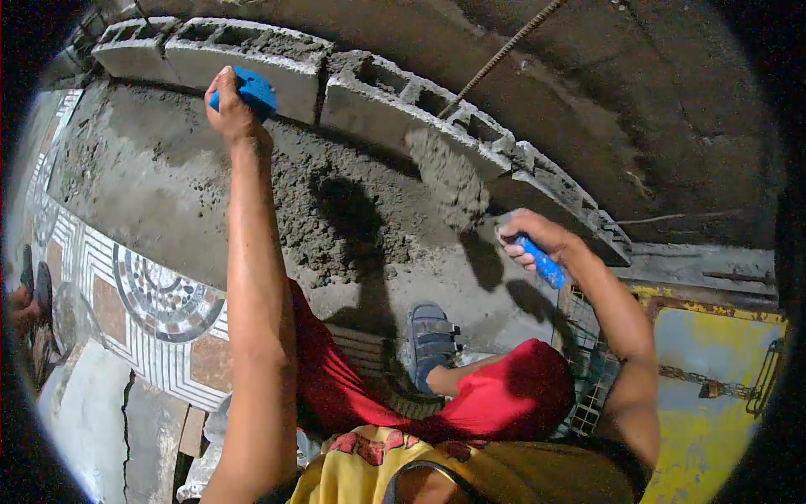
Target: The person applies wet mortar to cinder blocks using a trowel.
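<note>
My right hand [539,237] is wrapped round the blue handle of a trowel [542,265]. Wet grey mortar [449,181] covers the trowel's blade, which is held out in front of a row of hollow concrete blocks [369,109]. My left hand [231,109] is closed on a flat blue piece [254,92], whose exact kind I cannot make out. It is held close to the face of a block at the upper left. Below the row, a heap of loose mortar [315,223] is spread over the ground, partly under my shadow.
A steel bar [504,57] slants up from a block's hollow. Patterned tiles [168,294] and broken slabs [96,412] lie at left, near another person's foot [29,294]. At right are a wire grid [592,370] and a chained yellow-grey panel [705,336].
</note>
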A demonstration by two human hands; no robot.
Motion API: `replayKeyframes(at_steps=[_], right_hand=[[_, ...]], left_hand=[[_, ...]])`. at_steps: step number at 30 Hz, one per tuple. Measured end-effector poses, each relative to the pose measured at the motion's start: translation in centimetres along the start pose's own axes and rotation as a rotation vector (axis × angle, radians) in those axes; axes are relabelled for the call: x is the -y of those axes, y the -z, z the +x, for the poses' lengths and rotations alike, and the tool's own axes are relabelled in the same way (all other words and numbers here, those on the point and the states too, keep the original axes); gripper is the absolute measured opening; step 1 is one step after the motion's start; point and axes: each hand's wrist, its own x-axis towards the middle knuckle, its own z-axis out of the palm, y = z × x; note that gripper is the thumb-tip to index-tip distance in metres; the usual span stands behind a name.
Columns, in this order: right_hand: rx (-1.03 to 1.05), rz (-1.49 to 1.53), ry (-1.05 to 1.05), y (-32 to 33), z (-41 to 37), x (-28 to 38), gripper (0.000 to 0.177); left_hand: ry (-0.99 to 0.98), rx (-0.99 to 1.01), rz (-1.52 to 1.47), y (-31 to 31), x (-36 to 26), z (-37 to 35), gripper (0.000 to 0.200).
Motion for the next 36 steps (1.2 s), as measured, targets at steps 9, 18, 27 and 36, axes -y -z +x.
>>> replayKeyframes(at_steps=[9,18,27,36], right_hand=[[-0.088,0.128,0.032,4.1,-4.0,0.4,0.030],[-0.684,-1.110,0.655,11.3,2.3,8.7,0.045],[-0.928,-1.447,0.432,7.6,2.9,6.7,0.040],[-0.886,-1.436,0.354,6.6,1.9,6.9,0.041]], left_hand=[[-0.068,-0.144,0.068,0.4,-2.2,-0.1,0.025],[-0.003,0.016,0.082,1.2,0.7,0.6,0.042],[0.002,0.075,0.077,0.1,2.4,0.1,0.040],[-0.018,0.049,0.037,-1.5,2.2,-1.8,0.039]])
